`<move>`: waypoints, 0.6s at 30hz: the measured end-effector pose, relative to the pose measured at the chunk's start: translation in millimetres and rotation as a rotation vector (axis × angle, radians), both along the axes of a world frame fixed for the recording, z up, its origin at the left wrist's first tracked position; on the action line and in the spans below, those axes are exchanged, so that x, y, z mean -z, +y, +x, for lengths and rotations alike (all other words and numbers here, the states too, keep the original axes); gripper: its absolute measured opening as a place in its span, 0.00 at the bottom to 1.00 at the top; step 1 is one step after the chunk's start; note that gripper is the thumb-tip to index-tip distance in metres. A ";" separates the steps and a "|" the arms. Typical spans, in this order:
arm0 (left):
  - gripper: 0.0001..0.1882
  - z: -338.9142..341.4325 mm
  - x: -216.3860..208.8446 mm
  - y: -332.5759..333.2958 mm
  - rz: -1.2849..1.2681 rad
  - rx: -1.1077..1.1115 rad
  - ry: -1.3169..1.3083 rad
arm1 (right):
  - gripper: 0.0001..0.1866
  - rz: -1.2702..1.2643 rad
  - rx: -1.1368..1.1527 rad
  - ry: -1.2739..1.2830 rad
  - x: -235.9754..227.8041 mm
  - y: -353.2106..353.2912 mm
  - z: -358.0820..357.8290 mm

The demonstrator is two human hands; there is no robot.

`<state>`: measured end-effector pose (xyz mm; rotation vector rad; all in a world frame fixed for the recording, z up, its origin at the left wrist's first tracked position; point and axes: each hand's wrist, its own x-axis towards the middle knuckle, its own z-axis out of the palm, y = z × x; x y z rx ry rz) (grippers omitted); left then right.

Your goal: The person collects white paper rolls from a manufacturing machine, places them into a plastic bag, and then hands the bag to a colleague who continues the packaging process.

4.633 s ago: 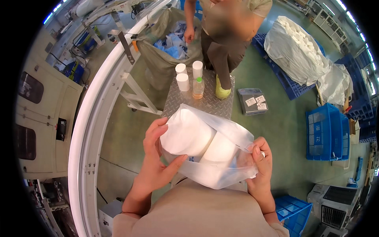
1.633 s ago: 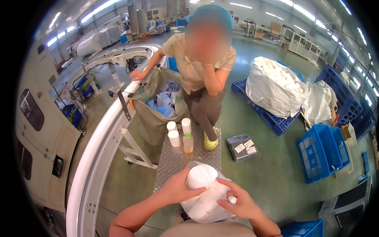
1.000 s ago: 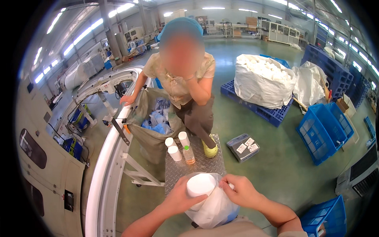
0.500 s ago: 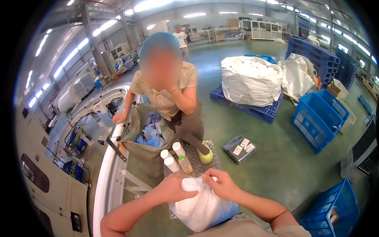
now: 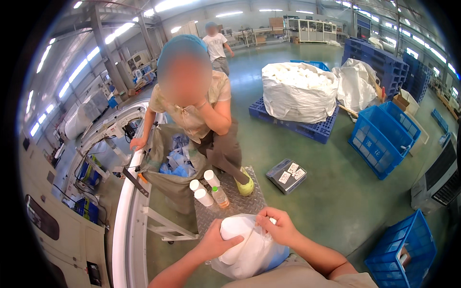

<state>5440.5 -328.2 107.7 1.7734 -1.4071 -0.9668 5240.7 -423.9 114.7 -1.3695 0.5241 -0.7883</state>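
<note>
A white plastic bag [image 5: 245, 264] sits low in front of me, with a smooth white rounded thing [image 5: 234, 225] showing at its top. My left hand [image 5: 216, 240] grips the left side, thumb across the white surface. At the upper right, my right hand [image 5: 279, 226] pinches the bag's thin film; a small white bit shows by its fingers. What lies deeper in the bag is hidden. Just beyond, several white cylindrical bottles [image 5: 203, 197] stand on a metal tread plate [image 5: 225, 211], beside a clear bottle with a green cap [image 5: 221, 197].
A seated person [image 5: 194, 113] in a blue cap faces me beside a grey sack [image 5: 180, 192] of blue film. To the right are a black scale-like box [image 5: 286, 176], a large white sack [image 5: 300, 98] on a blue pallet, and blue crates [image 5: 382, 144]. A white conveyor rail [image 5: 132, 216] runs along the left.
My view has shifted slightly, moving the surroundings left and up. Both hands stay on the bag, and more of its white top shows. The standing person at the back has stretched an arm out.
</note>
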 end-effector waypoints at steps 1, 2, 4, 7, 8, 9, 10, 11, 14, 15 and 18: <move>0.31 -4.2 0.8 -0.1 -0.010 -0.029 -0.014 | 0.07 -0.058 0.015 0.021 -0.1 0.1 -1.5; 0.31 -7.7 -0.5 0.2 -0.021 -0.034 0.004 | 0.07 -0.118 0.028 0.034 -1.3 0.1 -2.8; 0.32 -13.2 -4.4 2.1 -0.042 -0.046 0.041 | 0.06 -0.121 0.018 0.058 -4.6 0.4 -7.0; 0.35 -10.9 -15.7 2.6 -0.114 0.162 0.136 | 0.06 -0.097 -0.003 0.063 -5.6 -1.3 -15.2; 0.35 -11.2 -15.5 3.3 -0.096 0.168 0.199 | 0.06 -0.079 -0.013 0.059 -5.1 -0.5 -17.0; 0.36 -11.7 -14.9 3.8 -0.077 0.174 0.263 | 0.07 -0.115 -0.035 0.056 -6.1 -0.3 -18.4; 0.36 -12.4 -14.6 4.2 -0.058 0.181 0.327 | 0.07 -0.150 -0.055 0.053 -8.7 -1.0 -19.7; 0.36 -13.6 -15.3 3.9 -0.076 0.193 0.294 | 0.08 -0.184 -0.072 0.053 -11.5 -1.5 -21.3; 0.34 -16.4 -17.8 1.5 -0.134 0.232 0.176 | 0.10 -0.335 -0.073 0.271 -26.4 -1.6 -26.5; 0.33 -16.0 -16.9 0.1 -0.155 0.246 0.124 | 0.10 -0.336 -0.086 0.274 -27.3 -2.2 -27.6; 0.32 -23.9 -18.8 0.3 -0.180 0.220 0.112 | 0.10 -0.337 -0.091 0.264 -24.4 -3.4 -32.7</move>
